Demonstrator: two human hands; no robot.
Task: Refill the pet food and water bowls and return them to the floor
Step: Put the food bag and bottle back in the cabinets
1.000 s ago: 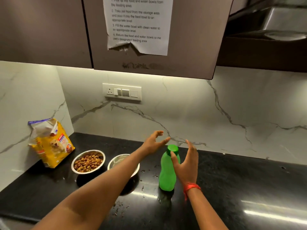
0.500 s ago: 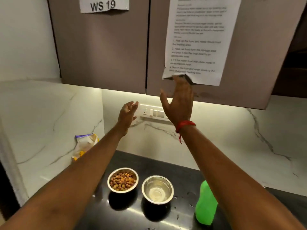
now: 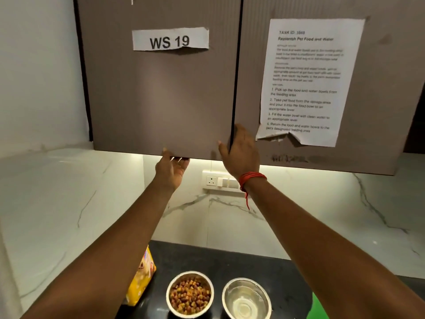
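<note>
Two steel bowls stand on the black counter at the bottom of view: the food bowl holds brown kibble, and the water bowl to its right holds clear water. Both my hands are raised far above them at the wall cabinet. My left hand is palm up, its fingertips hooked under the lower edge of the left cabinet door. My right hand, with a red thread at the wrist, lies flat over the seam between the two doors, holding nothing. The door looks closed.
A yellow pet food bag leans by the left marble wall, partly behind my left arm. A green bottle shows at the bottom right behind my right arm. A switch plate sits on the backsplash. An instruction sheet hangs on the right door.
Both hands have risen from around the green bottle to the cabinet. The left hand now touches the door's lower edge, and the right has moved left from the paper to the seam.
</note>
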